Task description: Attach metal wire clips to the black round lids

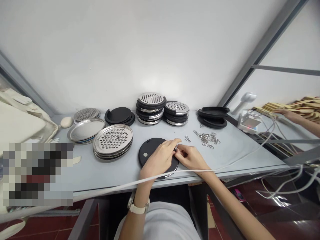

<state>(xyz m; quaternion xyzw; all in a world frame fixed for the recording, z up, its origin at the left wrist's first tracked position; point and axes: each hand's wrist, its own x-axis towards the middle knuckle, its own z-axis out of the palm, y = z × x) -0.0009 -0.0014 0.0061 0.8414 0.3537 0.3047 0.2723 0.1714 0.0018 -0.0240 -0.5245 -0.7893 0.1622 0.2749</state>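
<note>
Along the left edge of the frame, a cream cloth bag (21, 116) leans over the pale grey tabletop (105, 173). Just beside it, near the wall, lies a rounded cream-coloured object (66, 122), then a grey perforated metal disc (86, 114) behind a stack of smooth, shiny round metal plates (86, 129). Next to these, left of centre, stands a stack of silver round grater discs (113, 138), with round black trays (119, 115) behind it.

At lower centre, a flat round black disc (151, 144) with a pale dot lies on the tabletop. The left hand (161, 155) rests across it, fingers bent towards its right rim; I cannot tell whether they grip it. Behind, at centre, rise a taller stack of black trays and silver graters (151, 108) and a shorter stack of the same kind (176, 112).

The right hand (190, 156) has its fingertips pinched on a small silver metal piece (176, 147) at the disc's rim. Right of centre lie a loose pile of silver metal clips (207, 138) and, farther back, shallow black round pieces (213, 116). At far right, another person's hand (290, 115) reaches towards flat, light wooden pieces (300, 104).
</note>
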